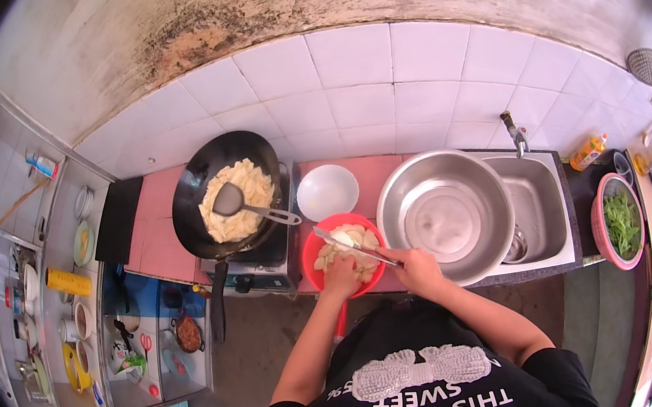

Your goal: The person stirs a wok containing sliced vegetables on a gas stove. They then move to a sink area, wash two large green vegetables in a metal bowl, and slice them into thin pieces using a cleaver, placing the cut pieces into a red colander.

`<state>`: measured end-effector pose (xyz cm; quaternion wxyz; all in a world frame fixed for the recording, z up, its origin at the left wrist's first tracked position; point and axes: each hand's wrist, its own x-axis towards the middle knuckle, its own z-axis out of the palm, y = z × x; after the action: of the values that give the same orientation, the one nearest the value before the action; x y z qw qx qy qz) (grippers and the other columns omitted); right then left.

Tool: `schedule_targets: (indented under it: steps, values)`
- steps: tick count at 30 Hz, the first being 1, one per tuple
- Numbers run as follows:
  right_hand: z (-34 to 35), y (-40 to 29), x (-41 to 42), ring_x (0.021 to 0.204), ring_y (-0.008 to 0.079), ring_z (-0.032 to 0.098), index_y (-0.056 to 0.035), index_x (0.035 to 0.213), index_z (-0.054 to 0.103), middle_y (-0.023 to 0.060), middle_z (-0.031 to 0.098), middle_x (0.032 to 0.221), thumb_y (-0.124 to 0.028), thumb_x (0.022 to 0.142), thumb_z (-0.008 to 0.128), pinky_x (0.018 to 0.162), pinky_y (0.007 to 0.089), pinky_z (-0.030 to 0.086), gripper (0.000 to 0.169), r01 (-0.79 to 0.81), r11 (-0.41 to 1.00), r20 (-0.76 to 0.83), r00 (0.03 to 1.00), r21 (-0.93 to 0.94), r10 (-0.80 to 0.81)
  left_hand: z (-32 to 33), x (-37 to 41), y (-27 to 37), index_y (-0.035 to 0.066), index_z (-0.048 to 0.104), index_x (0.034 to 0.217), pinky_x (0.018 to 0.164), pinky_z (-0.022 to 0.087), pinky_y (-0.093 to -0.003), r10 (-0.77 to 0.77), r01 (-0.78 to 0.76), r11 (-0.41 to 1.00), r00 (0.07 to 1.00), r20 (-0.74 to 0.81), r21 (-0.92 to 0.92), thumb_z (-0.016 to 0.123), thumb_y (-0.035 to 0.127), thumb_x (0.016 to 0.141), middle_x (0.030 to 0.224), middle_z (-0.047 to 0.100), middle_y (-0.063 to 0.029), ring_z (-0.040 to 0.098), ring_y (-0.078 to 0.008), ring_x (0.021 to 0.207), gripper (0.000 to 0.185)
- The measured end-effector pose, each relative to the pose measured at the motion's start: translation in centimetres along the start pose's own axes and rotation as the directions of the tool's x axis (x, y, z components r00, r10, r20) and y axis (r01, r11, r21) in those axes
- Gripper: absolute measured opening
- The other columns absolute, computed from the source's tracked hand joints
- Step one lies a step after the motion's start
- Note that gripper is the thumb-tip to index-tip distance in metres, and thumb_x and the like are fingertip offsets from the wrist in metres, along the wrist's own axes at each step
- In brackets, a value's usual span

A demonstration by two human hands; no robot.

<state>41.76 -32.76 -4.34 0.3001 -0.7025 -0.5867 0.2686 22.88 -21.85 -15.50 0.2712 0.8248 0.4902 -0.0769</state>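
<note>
My right hand (414,270) grips the handle of a knife (363,250), whose blade reaches left over a red plastic bowl (310,257). Pale sliced pieces (366,272) fill much of that bowl. My left hand (342,277) rests in it, fingers on or by the pieces; whether they grip one cannot be told. A whiter piece (343,238) lies beside the blade. To the left, a black wok (190,181) on a gas stove (261,272) holds pale cut pieces and a metal spatula (229,199). A white bowl (327,192) stands just behind the red one.
A large steel basin (388,226) stands right of the red bowl, partly over a steel sink (541,194) with a tap (517,138). Farther right are an orange bottle (588,153) and a pink basin (603,241) of green leaves. Open shelves (96,332) with dishes stand left. The wok's handle (221,300) overhangs the counter edge.
</note>
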Motion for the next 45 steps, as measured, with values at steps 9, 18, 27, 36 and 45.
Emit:
schedule_targets:
  steps: [9, 18, 27, 36, 45]
  values:
    - [-1.1, -0.2, -0.2, 0.086, 0.0403, 0.065, -0.0249, 0.123, 0.067, 0.0194, 0.068, 0.092, -0.011, 0.084, 0.056, 0.076, 0.0481, 0.052, 0.042, -0.092, 0.995, 0.093, 0.992, 0.032, 0.088, -3.4, -1.9, -0.9, 0.008, 0.042, 0.139, 0.057, 0.055, -0.0304, -0.025, 0.178, 0.066, 0.984, 0.177, -0.982, 0.052, 0.035, 0.101, 0.111, 0.063, -0.0094, 0.067, -0.0193, 0.081, 0.047]
    - [0.5, -0.4, -0.3, 0.074, 0.0394, 0.064, -0.0245, 0.122, 0.068, 0.0200, 0.067, 0.083, -0.006, 0.078, 0.059, 0.068, 0.0472, 0.052, 0.049, 0.109, 0.992, 0.075, 0.992, -0.061, -0.104, -0.8, -2.8, -1.4, 0.002, 0.043, 0.130, 0.058, 0.054, -0.0269, -0.032, -0.196, 0.396, 0.974, -0.226, -0.897, 0.056, 0.008, 0.096, 0.106, 0.063, -0.0090, 0.066, -0.0149, 0.077, 0.037]
    - [0.3, -0.8, -0.6, 0.072, 0.0400, 0.064, -0.0299, 0.128, 0.063, 0.0194, 0.067, 0.080, -0.004, 0.076, 0.057, 0.068, 0.0487, 0.053, 0.059, 0.118, 0.987, 0.136, 0.985, -0.112, -0.103, 0.1, -3.5, -2.1, 0.001, 0.048, 0.125, 0.067, 0.054, -0.0287, -0.023, -0.036, 0.393, 0.999, -0.049, -0.919, 0.049, 0.014, 0.100, 0.108, 0.063, -0.0099, 0.065, -0.0156, 0.083, 0.028]
    - [0.6, 1.1, -0.4, 0.077, 0.0388, 0.066, -0.0284, 0.125, 0.065, 0.0180, 0.069, 0.084, -0.007, 0.079, 0.055, 0.072, 0.0502, 0.053, 0.052, 0.079, 0.989, 0.132, 0.989, -0.128, -0.062, -1.7, -5.2, -0.1, 0.002, 0.043, 0.131, 0.070, 0.052, -0.0267, 0.003, -0.237, 0.298, 0.969, -0.247, -0.925, 0.051, 0.017, 0.101, 0.111, 0.062, -0.0084, 0.062, -0.0131, 0.085, 0.034]
    - [0.6, -0.9, -0.4, 0.070, 0.0389, 0.065, -0.0278, 0.124, 0.066, 0.0193, 0.067, 0.077, -0.005, 0.075, 0.058, 0.066, 0.0486, 0.053, 0.055, 0.178, 0.977, 0.101, 0.981, -0.116, -0.167, -2.6, -5.3, -0.5, -0.003, 0.056, 0.121, 0.098, 0.044, -0.0345, 0.008, -0.081, 0.714, 0.994, -0.108, -0.696, 0.049, 0.013, 0.099, 0.119, 0.061, -0.0109, 0.057, -0.0195, 0.113, 0.028]
